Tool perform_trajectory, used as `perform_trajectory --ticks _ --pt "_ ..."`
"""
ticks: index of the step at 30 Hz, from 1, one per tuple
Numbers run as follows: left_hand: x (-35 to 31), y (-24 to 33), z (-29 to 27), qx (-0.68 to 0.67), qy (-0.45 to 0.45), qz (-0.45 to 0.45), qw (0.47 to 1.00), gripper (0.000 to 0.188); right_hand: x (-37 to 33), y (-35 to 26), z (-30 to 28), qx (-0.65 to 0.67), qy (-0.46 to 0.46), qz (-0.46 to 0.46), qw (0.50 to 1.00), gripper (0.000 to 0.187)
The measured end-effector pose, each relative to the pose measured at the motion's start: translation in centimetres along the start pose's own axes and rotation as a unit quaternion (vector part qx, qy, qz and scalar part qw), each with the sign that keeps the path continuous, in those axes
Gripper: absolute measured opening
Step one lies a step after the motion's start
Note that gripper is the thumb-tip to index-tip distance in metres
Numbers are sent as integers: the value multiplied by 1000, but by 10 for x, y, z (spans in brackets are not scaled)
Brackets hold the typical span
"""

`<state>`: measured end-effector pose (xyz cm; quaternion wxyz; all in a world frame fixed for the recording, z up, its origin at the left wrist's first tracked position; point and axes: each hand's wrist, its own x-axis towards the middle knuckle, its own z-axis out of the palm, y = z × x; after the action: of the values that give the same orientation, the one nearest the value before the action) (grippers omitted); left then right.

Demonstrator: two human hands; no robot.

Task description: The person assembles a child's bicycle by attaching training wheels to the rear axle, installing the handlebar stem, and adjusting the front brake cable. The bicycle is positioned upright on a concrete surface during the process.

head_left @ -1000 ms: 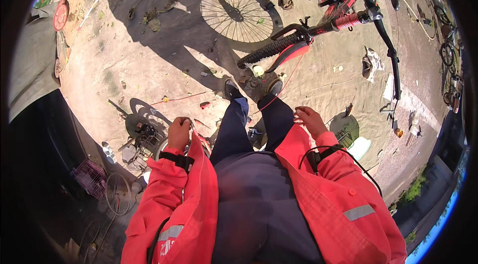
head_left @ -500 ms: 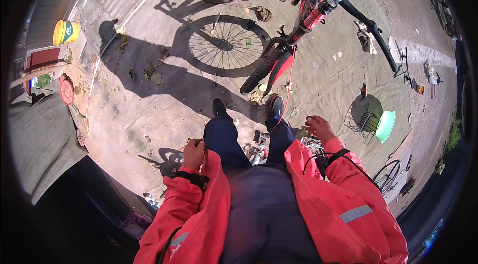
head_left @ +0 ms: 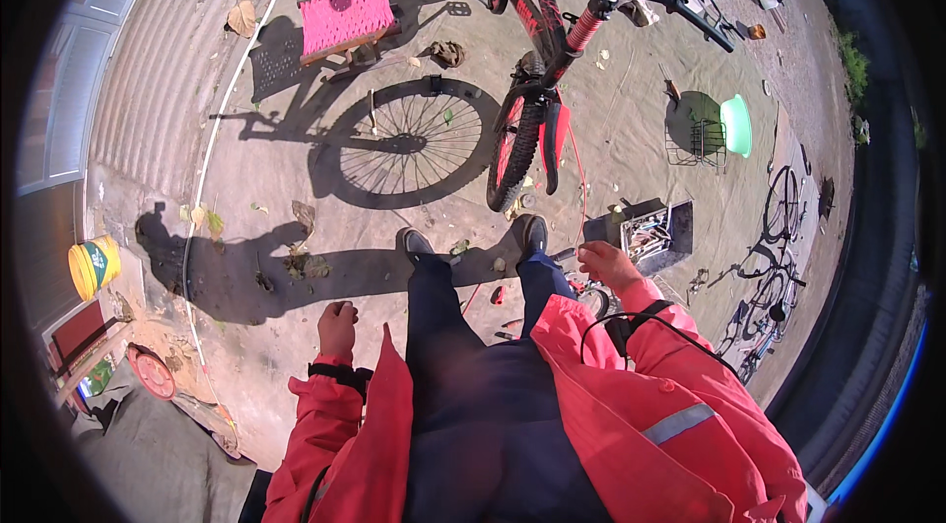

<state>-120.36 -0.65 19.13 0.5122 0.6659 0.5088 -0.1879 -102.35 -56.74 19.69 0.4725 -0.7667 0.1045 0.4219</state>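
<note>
My left hand (head_left: 338, 331) hangs over the bare ground left of my legs. Its fingers are curled in, and nothing shows in them. My right hand (head_left: 609, 267) is held in front of my right thigh with bent fingers and no visible object. Just beyond it sits a dark toolbox (head_left: 680, 230) full of metal tools (head_left: 647, 235). A thin red hose (head_left: 583, 183) runs along the ground and passes behind that hand. Ahead stands a black and red bicycle (head_left: 537, 10), its knobby front tyre (head_left: 512, 163) toward me. A loose spoked wheel (head_left: 409, 143) lies flat left of it.
A pink woven stool (head_left: 345, 15) stands at far left. Rightward are a mint-green basin (head_left: 736, 126), a wire basket (head_left: 695, 143) and bicycle parts (head_left: 783, 208). A yellow bucket (head_left: 94, 267) and a white hose (head_left: 202, 178) lie left. Dry leaves (head_left: 307, 265) litter the ground.
My view has shifted and turned, bringing the toolbox into sight beyond my right hand. My left hand has swung outward, away from my jacket. Both hands remain without a visible object.
</note>
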Motion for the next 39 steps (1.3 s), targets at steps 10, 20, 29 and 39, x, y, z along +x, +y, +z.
perform_trajectory --ticks 10,20,29,39 --pt "28 69 -7 27 -51 95 994 25 4 -39 -10 12 116 5 993 46" --pt "28 174 59 49 -30 115 992 27 27 -123 -130 110 249 -58 960 47" --pt "42 324 121 52 -62 160 984 34 55 -281 -284 -202 535 -302 763 55" --pt "87 537 160 -148 -146 255 944 53 112 -286 -285 -312 491 -210 785 51"
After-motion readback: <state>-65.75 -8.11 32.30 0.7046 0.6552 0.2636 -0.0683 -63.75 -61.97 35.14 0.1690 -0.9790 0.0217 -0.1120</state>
